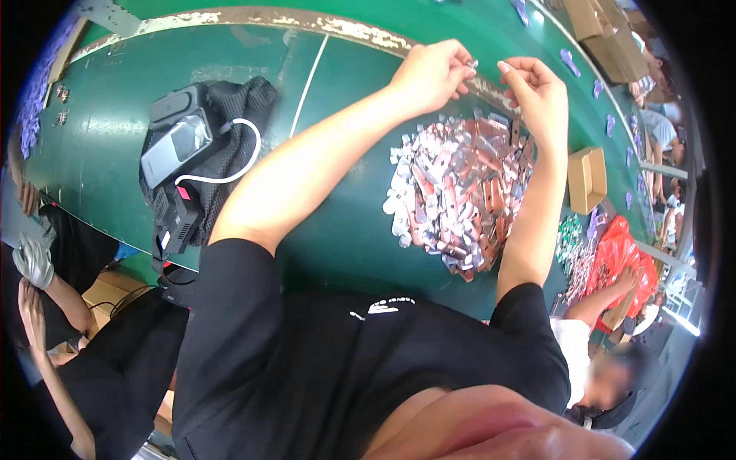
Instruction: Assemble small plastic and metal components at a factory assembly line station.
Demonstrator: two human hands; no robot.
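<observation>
Both my arms reach forward over the green work table. My left hand point(434, 77) pinches a small shiny metal piece point(472, 65) between thumb and fingertips. Level with it and a little to its right, my right hand point(538, 90) has thumb and index finger brought together; whatever is between them is too small to make out. A gap separates the two hands. Below them, between my forearms, lies a heaped pile of small metal parts point(452, 188), some silver and some copper-brown, many flat and elongated.
On the left sits a black mesh bag point(249, 100) with a grey handheld device point(178, 149) and white cable point(247, 157). An open cardboard box point(587, 181) and red plastic bag point(625, 257) are at right. Purple pieces point(569, 63) lie on the green surface beyond. Co-workers sit on both sides.
</observation>
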